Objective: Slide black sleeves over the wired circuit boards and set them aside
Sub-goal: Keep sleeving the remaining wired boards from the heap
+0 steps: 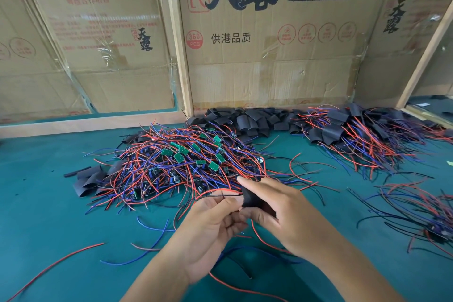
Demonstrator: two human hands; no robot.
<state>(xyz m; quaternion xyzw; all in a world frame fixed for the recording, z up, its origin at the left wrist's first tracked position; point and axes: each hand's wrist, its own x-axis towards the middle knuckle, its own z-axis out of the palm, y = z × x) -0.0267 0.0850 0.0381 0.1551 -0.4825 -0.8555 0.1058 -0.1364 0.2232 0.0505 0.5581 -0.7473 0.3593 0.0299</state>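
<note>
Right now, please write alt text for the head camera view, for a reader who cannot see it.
Two hands hold a black sleeve: the right hand grips it, the left hand pinches thin wires at its opening. Behind, on a green table, lie a pile of wired circuit boards and loose sleeves.

Board pile [181, 167] centre on table [44, 216]; sleeve heap [247, 119] behind; sleeved pile [362, 135] right.

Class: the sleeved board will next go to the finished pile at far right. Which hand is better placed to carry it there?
Probably the right hand: it grips the black sleeve and sits nearer the sleeved pile. The left hand pinches wires.
</note>
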